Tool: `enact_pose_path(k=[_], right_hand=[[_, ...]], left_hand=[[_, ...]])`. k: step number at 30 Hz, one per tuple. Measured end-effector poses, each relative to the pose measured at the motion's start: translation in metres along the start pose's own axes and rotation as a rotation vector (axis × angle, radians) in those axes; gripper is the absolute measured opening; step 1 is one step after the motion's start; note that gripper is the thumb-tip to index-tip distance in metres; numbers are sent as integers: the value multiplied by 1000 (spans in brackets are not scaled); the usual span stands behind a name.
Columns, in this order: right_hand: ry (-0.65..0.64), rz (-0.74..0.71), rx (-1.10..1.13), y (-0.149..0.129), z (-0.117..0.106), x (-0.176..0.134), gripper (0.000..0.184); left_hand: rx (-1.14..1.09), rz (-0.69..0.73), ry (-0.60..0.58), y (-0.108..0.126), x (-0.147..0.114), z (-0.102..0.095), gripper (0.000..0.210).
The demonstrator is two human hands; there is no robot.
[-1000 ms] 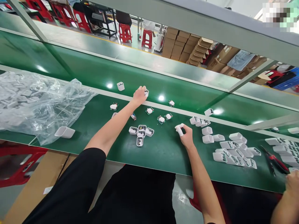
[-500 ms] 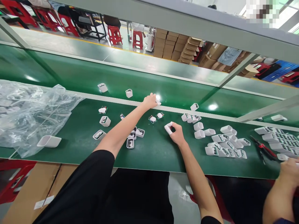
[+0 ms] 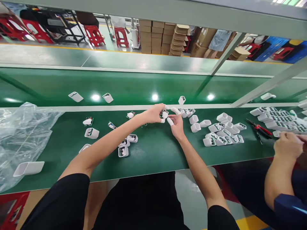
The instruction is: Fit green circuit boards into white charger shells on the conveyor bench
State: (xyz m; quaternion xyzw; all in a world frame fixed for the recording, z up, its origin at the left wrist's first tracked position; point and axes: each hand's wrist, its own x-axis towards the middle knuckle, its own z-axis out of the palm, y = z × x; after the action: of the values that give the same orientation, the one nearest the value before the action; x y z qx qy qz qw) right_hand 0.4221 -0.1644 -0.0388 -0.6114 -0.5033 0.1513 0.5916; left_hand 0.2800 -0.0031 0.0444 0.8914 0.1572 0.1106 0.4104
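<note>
Over the back of the green bench, my left hand (image 3: 155,114) is closed on a small circuit board (image 3: 165,114) with a round white dome. White covers sit on its fingertips. Close to the board's right side, my right hand (image 3: 177,125) has its thumb and index finger apart, also with white tips; whether it touches the board I cannot tell. Another domed board (image 3: 130,115) lies beyond my left forearm. White housings with boards inside (image 3: 123,151) stand below that arm, and a narrow board (image 3: 111,125) lies nearby.
At the left are a clear plastic bag (image 3: 26,134) and a white housing on its side (image 3: 28,168). Several filled housings (image 3: 223,139) are grouped at the right, near red-handled pliers (image 3: 262,129). A co-worker's hands (image 3: 287,145) are at the right edge. A metal frame (image 3: 225,54) crosses above.
My left hand has come back from the bench's rear edge and now grips a domed board. My right hand has moved up beside it. The view has turned to the right.
</note>
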Motion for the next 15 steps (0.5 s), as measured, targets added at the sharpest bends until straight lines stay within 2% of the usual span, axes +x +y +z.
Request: enact_pose_path(k=[3, 5, 8, 10, 12, 14, 15], right_hand=[[-98, -232, -251, -9, -12, -2, 69], [-186, -310, -365, -13, -19, -3, 59], [-235, -291, -381, -13, -24, -2, 40], [-217, -258, -364, -11, -22, -1, 34], [-173, -226, -346, -8, -16, 0, 33], [-136, -191, -335, -8, -10, 0, 31], [-126, -178, -333, -10, -10, 0, 29]], left_hand=[[-137, -44, -113, 0, 0, 3, 50], [-231, -74, -198, -1, 1, 2, 55], [-299, -145, -278, 2, 0, -4, 63], [-246, -206, -317, 8, 1, -11, 69], [-150, -220, -264, 18, 3, -17, 77], [-41, -123, -81, 31, 10, -19, 78], [11, -34, 22, 40, 14, -16, 70]])
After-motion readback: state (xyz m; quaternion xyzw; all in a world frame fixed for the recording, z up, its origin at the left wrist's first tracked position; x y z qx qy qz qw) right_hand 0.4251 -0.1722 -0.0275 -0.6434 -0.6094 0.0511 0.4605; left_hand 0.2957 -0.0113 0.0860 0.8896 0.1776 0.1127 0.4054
